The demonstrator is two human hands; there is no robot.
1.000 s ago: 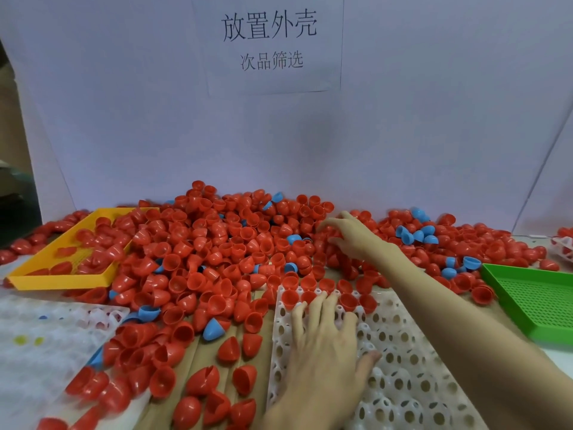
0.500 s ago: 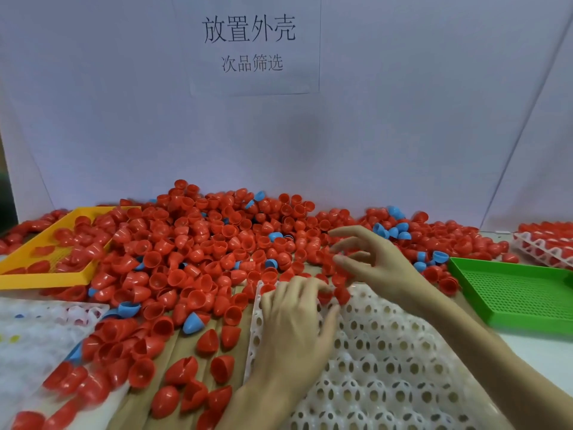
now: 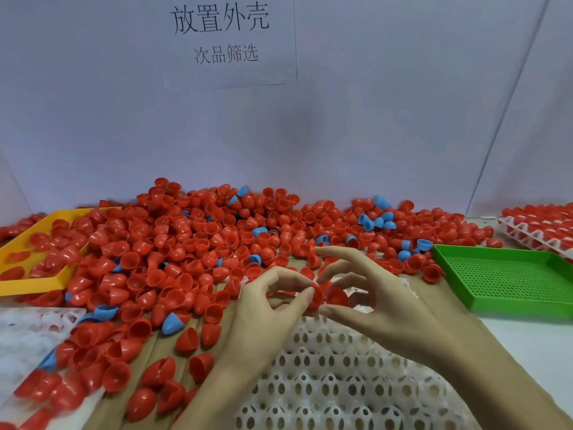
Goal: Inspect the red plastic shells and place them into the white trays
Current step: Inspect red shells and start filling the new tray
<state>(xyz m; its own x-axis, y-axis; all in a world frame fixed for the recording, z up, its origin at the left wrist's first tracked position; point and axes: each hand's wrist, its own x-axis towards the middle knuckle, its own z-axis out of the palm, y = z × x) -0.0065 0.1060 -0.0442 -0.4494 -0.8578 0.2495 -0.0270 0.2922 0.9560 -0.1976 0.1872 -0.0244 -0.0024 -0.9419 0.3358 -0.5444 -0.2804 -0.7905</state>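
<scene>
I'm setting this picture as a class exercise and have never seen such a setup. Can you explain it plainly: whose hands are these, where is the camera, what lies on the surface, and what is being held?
There is no machine here: a person works with bare hands, and the camera sits on their head, looking forward and down. The left hand and right hand meet over a white tray full of round sockets and pinch small red shells between their fingertips. Behind them lies a big heap of red shells with a few blue shells mixed in. A yellow tray at the left holds some red shells, a green tray lies at the right, and a filled white tray shows at the far right. A paper sign hangs on the wall.
</scene>
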